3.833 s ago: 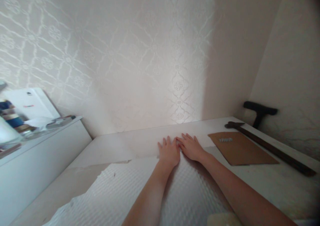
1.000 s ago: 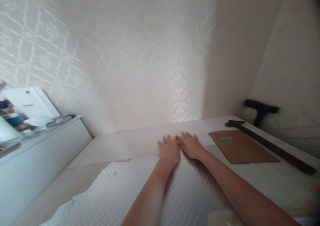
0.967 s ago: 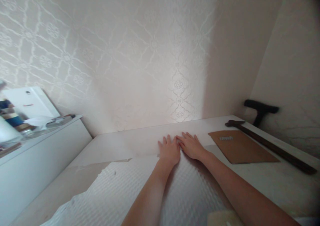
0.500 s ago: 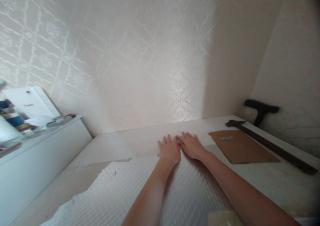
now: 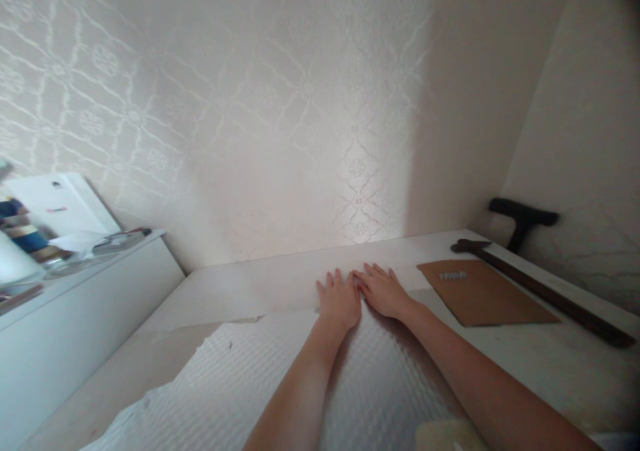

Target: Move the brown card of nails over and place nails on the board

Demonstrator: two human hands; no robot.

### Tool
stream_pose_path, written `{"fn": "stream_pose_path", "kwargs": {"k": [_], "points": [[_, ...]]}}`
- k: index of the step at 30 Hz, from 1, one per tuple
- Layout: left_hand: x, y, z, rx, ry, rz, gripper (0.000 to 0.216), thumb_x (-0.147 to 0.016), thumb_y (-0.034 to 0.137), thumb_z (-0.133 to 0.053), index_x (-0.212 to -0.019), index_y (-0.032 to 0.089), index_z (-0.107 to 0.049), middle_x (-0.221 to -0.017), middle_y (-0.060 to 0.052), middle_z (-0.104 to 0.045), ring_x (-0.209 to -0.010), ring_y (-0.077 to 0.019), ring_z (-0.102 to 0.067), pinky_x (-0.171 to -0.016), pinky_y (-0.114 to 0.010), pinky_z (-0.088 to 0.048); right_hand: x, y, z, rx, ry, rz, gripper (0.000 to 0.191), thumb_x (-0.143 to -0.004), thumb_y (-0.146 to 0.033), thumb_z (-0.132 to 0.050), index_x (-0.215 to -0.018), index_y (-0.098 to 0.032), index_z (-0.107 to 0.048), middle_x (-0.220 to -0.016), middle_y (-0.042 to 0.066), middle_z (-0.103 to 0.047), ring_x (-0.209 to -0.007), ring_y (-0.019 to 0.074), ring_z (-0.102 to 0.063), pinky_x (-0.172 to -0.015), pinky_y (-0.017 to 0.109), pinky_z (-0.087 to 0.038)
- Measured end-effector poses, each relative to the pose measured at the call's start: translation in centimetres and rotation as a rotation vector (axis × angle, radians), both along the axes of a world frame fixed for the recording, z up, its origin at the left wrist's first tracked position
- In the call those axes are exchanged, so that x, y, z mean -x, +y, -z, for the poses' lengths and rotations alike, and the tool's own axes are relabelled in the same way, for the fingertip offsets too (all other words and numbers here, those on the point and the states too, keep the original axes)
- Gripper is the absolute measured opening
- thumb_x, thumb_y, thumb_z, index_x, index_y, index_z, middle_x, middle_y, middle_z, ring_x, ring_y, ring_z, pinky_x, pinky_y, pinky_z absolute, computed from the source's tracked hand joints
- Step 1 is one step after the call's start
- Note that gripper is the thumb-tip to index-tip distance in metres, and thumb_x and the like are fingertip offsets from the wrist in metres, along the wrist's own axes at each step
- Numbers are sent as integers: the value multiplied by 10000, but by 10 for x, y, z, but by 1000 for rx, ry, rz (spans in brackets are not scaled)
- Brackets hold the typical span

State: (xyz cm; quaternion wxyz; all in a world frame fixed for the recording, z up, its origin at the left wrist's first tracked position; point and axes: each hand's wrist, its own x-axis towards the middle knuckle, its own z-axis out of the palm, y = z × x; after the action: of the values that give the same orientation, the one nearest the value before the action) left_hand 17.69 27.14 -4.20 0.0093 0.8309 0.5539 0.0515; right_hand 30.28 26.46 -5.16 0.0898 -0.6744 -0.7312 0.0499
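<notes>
My left hand (image 5: 339,300) and my right hand (image 5: 383,292) lie flat, palms down, side by side on a white table (image 5: 260,284), with the index fingers touching. Both rest at the far edge of a white textured sheet (image 5: 280,384) spread over the near part of the table. Neither hand holds anything. To the right of my right hand lies a brown cardboard piece (image 5: 485,296) with a small row of pale bits (image 5: 453,276) on it.
A long dark-handled tool (image 5: 545,294) lies along the table's right edge, with a black T-shaped handle (image 5: 523,216) behind it. A white cabinet (image 5: 75,291) with clutter stands at the left. Patterned wallpaper (image 5: 280,104) rises behind the table.
</notes>
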Motion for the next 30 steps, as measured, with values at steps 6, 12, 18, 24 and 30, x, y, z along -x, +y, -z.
{"fn": "stream_pose_path", "kwargs": {"k": [6,12,18,24,30], "points": [[0,1,2,-13,-2,3,508,-952,367,-207,-1405,210,-372,-1485,-146,-325,-1363,-343,-293,-1072,-582,-252,0,1,1,3,-8,5,484,-964,-306,-271,-1424,-210,-386,-1486,159,-290,-1359,327,-244,-1059,568,-195],[0,1,1,-8,-5,6,506,-952,363,-212,-1406,207,-373,-1485,-149,-323,-1363,-352,-288,-1069,-587,-251,0,1,0,13,-7,7,487,-965,-307,-267,-1429,-212,-379,-1489,153,-286,-1362,329,-233,-1064,567,-187],[0,1,1,1,0,-10,500,-955,355,-210,-1410,213,-363,-1488,-147,-316,-1366,-344,-286,-1074,-586,-247,1,1,-1,20,2,4,486,-966,-310,-272,-1430,-207,-375,-1493,159,-274,-1368,326,-219,-1066,566,-180],[-1,0,0,-2,-3,-5,504,-954,357,-213,-1409,205,-370,-1486,-148,-320,-1366,-348,-285,-1077,-583,-248,0,0,-1,14,2,4,487,-967,-305,-270,-1431,-202,-373,-1491,164,-275,-1368,328,-217,-1067,566,-178],[0,1,1,-3,-1,1,500,-953,357,-224,-1409,208,-366,-1485,-147,-324,-1367,-346,-283,-1071,-587,-254,1,-1,-3,27,0,9,489,-967,-304,-268,-1435,-205,-367,-1492,156,-276,-1366,328,-221,-1069,562,-180]]}}
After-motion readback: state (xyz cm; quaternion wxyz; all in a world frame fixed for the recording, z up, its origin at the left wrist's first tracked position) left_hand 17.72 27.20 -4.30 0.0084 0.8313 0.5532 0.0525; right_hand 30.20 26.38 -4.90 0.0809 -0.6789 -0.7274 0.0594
